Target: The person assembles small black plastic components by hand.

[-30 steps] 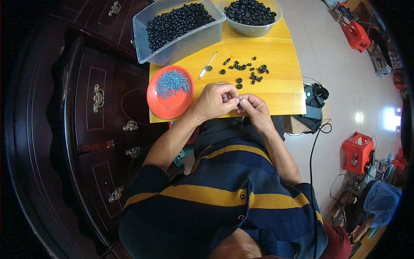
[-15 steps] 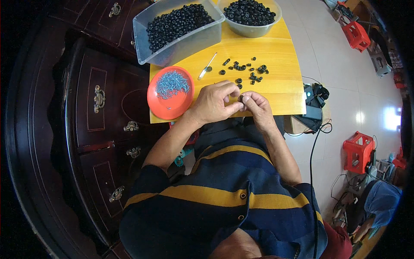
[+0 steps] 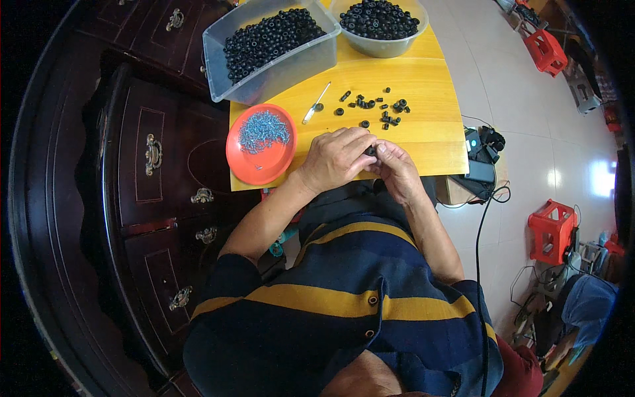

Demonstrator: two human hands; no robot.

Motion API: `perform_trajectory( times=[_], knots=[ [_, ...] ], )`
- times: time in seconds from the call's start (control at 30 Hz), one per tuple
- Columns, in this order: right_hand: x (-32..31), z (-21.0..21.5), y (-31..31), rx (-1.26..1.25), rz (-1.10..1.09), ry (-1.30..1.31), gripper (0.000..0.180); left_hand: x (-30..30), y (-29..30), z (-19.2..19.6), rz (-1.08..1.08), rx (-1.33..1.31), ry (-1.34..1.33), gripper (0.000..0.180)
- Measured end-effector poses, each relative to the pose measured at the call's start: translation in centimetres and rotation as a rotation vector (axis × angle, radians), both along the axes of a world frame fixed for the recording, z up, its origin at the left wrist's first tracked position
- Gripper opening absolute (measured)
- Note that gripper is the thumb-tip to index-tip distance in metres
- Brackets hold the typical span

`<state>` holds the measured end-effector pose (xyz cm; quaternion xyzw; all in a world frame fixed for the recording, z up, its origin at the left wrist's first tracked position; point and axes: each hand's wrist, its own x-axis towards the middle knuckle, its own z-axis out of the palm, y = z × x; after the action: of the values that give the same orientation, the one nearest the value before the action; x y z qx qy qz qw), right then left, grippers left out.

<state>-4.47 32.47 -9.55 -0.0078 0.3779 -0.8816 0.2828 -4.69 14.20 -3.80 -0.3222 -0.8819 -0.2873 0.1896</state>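
Note:
Over the table's near edge my left hand (image 3: 338, 159) and my right hand (image 3: 397, 171) meet, fingers closed together. Between their fingertips is a small black round part (image 3: 370, 151), mostly covered by the fingers. Both hands appear to grip it. Just beyond the fingers lies a black ring-shaped part (image 3: 364, 124). More small black parts (image 3: 390, 120) are scattered farther off, some ring-shaped and some short and cylindrical. To the left of my left hand, a red plate (image 3: 264, 173) bears a heap of small silvery-blue metal pieces (image 3: 263, 131), probably screws.
A screwdriver (image 3: 316, 104) with a pale handle lies on the yellow table (image 3: 430, 142). At the back stand a clear plastic bin (image 3: 284, 73) and a round clear tub (image 3: 383, 47), both full of black rings. A dark wooden cabinet (image 3: 139, 178) borders the left side.
My left fingers have closed in against my right fingertips around the black part. A black ring beside my left fingers no longer shows on the table.

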Motion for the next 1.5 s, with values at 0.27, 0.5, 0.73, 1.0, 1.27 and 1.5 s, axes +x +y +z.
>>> perform_trajectory(
  times=[0.27,0.5,0.73,1.0,1.27,1.5],
  knots=[
    [-0.3,0.0,0.1,0.036,0.013,0.011,0.015,-0.1,0.4,0.1,-0.012,-0.037,-0.003,0.039],
    [-0.2,0.8,-0.3,0.058,-0.055,-0.026,0.013,-0.2,1.1,0.4,0.058,0.004,0.043,0.041],
    [-0.2,-0.5,-0.2,0.058,-0.057,0.019,0.020,-0.8,0.4,-0.3,0.021,-0.041,0.047,0.039],
    [-0.7,-0.5,0.3,0.028,0.063,0.054,0.031,-0.8,0.4,0.0,-0.031,0.090,0.002,0.035],
    [-0.4,-0.4,0.2,0.006,0.023,0.018,0.028,-0.9,0.3,0.3,-0.046,0.088,-0.011,0.035],
    [-0.1,-0.1,-0.7,0.090,-0.074,0.031,0.022,-0.8,0.2,-0.3,-0.002,0.063,-0.012,0.040]
  ],
)
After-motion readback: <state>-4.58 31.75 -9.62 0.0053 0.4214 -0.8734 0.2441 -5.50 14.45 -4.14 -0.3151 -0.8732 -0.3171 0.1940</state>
